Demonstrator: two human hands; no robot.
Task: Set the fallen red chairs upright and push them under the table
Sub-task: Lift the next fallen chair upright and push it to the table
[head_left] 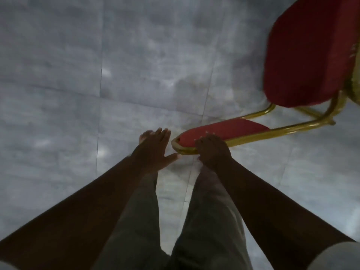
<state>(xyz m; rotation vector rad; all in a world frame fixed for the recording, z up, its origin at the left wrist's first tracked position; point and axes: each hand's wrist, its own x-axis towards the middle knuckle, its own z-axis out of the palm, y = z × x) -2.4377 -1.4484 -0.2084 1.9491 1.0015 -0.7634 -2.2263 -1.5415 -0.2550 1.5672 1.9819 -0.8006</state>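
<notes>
A red chair (303, 55) with a gold metal frame lies tipped on the grey floor at the right. Its red backrest (229, 131) points toward me, and its big red seat cushion stands up at the upper right. My right hand (212, 147) is closed over the top edge of the backrest, fingers on the red pad, thumb under the gold rim. My left hand (155, 151) hovers just left of the backrest top, fingers spread, holding nothing. No table is in view.
Grey marbled floor tiles (78, 75) fill the left and middle. My legs in light trousers (204, 221) stand directly below the hands, with a bare foot (145, 136) under the left hand.
</notes>
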